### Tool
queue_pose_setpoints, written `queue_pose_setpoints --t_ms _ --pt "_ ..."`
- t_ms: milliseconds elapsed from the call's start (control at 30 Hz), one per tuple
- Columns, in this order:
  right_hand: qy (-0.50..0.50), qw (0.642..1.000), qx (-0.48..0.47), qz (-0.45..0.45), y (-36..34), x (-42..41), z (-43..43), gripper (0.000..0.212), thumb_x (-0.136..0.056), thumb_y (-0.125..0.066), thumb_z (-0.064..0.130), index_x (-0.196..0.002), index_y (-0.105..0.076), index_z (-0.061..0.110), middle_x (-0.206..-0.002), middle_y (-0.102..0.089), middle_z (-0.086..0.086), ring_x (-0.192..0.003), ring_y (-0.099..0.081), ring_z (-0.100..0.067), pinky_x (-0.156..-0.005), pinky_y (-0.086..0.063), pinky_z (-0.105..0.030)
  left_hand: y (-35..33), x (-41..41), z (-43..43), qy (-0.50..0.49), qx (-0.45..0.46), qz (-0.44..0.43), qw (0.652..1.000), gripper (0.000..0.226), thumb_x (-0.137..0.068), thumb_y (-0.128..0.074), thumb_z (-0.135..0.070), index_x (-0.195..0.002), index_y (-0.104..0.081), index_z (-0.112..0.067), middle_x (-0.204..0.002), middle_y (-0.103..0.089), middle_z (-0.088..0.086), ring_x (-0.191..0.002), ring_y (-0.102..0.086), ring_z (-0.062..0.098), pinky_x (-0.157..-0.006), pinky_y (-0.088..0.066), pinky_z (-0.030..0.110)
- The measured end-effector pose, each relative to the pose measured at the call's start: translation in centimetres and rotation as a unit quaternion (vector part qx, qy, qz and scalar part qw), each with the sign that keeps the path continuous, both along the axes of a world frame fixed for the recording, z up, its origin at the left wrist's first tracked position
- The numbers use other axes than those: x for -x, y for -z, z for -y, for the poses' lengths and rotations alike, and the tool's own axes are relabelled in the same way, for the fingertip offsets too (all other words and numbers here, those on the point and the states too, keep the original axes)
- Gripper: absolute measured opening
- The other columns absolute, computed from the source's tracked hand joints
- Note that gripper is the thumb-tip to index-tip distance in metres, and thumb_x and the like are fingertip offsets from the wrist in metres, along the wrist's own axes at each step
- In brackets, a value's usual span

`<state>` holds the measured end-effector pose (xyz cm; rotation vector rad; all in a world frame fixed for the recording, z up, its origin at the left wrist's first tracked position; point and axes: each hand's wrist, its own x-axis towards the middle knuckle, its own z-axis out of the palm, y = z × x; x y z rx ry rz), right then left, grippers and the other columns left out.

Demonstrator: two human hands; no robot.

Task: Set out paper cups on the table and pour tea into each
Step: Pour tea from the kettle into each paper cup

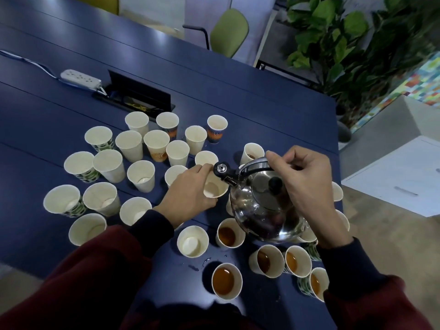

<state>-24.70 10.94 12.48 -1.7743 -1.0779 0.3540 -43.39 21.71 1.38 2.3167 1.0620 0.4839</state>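
Observation:
A shiny steel kettle [262, 206] hangs above the blue table [214, 96], and my right hand [302, 177] grips its handle from above. Its black-capped spout [222, 171] points left over an empty paper cup [214, 186]. My left hand [190, 191] holds that cup by its side, tilted toward the spout. Several empty paper cups [140, 175] stand to the left and behind. Several cups filled with brown tea [226, 281] stand near the front right; some are hidden under the kettle.
A white power strip [79, 78] and an open black cable box [140, 94] lie at the back of the table. Small water drops [204, 262] sit near the front cups. A green chair [228, 29], plants and a white cabinet [402, 177] stand beyond the table's right edge.

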Motion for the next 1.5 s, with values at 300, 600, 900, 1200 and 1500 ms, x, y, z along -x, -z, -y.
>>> queue_pose_setpoints --t_ms 300,600,900,1200,1500 --pt "0.009 0.998 0.029 0.059 0.0 0.1 0.4 0.043 -0.085 -0.076 0.038 -0.055 -0.054 0.018 -0.048 -0.049 0.005 -0.048 -0.041 -0.007 -0.055 -0.035 -0.024 0.6 -0.5 0.1 0.000 -0.012 -0.012 1.000 0.058 -0.071 -0.082 -0.034 -0.120 -0.054 -0.020 -0.111 -0.066 0.005 -0.097 -0.062 0.030 -0.079 -0.052 0.045" --pt "0.016 0.994 0.024 0.101 -0.1 0.1 0.6 0.042 -0.085 -0.075 0.040 -0.057 -0.052 0.018 -0.051 -0.055 0.000 -0.054 -0.052 -0.024 -0.058 -0.045 -0.036 0.7 -1.1 0.0 0.011 -0.013 -0.032 0.999 0.055 -0.072 -0.079 -0.036 -0.119 -0.054 -0.021 -0.112 -0.067 0.005 -0.098 -0.063 0.031 -0.078 -0.052 0.045" --pt "0.018 0.991 0.033 0.132 -0.2 0.4 0.7 0.040 -0.087 -0.075 0.038 -0.059 -0.056 0.017 -0.051 -0.059 0.005 -0.054 -0.055 -0.019 -0.058 -0.048 -0.039 0.9 -1.3 -0.2 0.009 -0.016 -0.059 0.998 0.053 -0.076 -0.080 -0.040 -0.118 -0.053 -0.023 -0.116 -0.067 0.004 -0.099 -0.064 0.027 -0.078 -0.051 0.038" --pt "0.019 0.989 0.036 0.139 -0.2 0.6 0.8 0.038 -0.087 -0.074 0.040 -0.060 -0.058 0.018 -0.051 -0.059 0.005 -0.054 -0.057 -0.018 -0.059 -0.050 -0.042 1.2 -1.1 -0.2 0.010 -0.011 -0.063 0.998 0.057 -0.077 -0.080 -0.045 -0.123 -0.055 -0.024 -0.122 -0.067 0.002 -0.103 -0.064 0.024 -0.085 -0.053 0.038" --pt "0.029 0.991 0.040 0.125 0.1 0.5 0.6 0.039 -0.086 -0.073 0.041 -0.059 -0.056 0.019 -0.050 -0.058 0.005 -0.055 -0.056 -0.018 -0.061 -0.050 -0.043 1.6 -1.3 -0.3 0.011 -0.016 -0.073 0.997 0.059 -0.076 -0.081 -0.045 -0.124 -0.054 -0.023 -0.120 -0.068 0.002 -0.102 -0.065 0.024 -0.085 -0.055 0.040"
